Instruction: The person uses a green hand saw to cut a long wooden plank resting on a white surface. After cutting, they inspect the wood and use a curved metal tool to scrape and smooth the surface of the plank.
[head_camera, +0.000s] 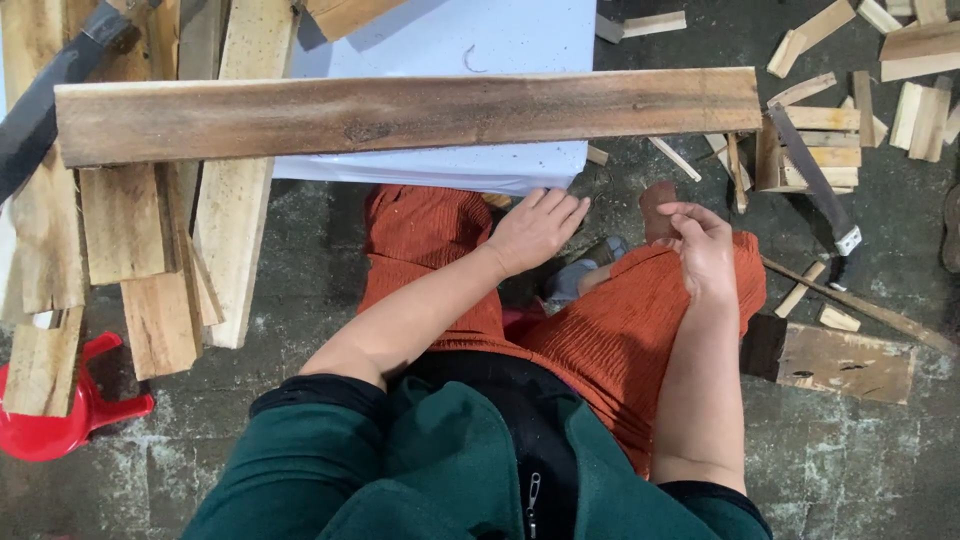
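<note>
1. While we sit looking down over our orange trousers (600, 340), our left hand (535, 230) rests flat near the middle of the frame, fingers spread and gripping nothing, just below the edge of the white sheet (450, 170).
2. Our right hand (700, 250), right of centre, pinches a small brown block (657, 208) between thumb and fingers, closed on it.
3. Across the upper frame lies the long plank (400, 115), resting on the sheet and on stacked boards (150, 260) at the left.
4. To work well here, we judge it best to keep the block held square and firm, and to steady the plank with the free hand.
5. A saw (815, 190) lies among offcuts (900, 100) at the upper right, well apart from both hands.
</note>
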